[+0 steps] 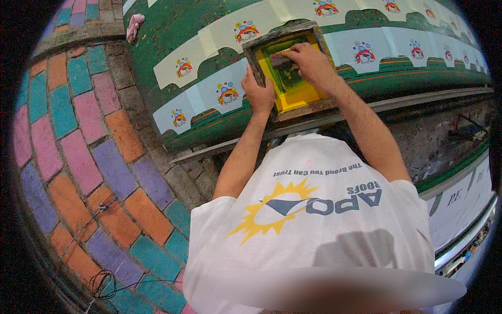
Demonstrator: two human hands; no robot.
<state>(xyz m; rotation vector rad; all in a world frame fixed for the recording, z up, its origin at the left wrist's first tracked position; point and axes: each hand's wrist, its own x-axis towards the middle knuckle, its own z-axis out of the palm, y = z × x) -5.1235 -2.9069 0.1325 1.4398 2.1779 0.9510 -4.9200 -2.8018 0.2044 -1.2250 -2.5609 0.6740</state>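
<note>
A wooden-framed printing screen [298, 111] with yellow mesh lies on the green table, over the row of white cut pieces. My left hand [258, 94] grips its left side, thumb on the inner edge and fingers along the outside. Inside the frame, my right hand [312, 64] is closed on what looks like a squeegee [281, 54], mostly hidden by the fingers. Dark ink shows on the mesh beneath that hand. Beside the frame, white pieces [345, 42] carry a colourful cartoon print with a red arch.
The long green table [144, 57] has another row of printed cream pieces [219, 42] farther back. A pink crumpled cloth [135, 27] sits at its far left corner. A rail [418, 99] runs along the near edge. Coloured paving [81, 162] and a tangled black wire [104, 285] lie to the left.
</note>
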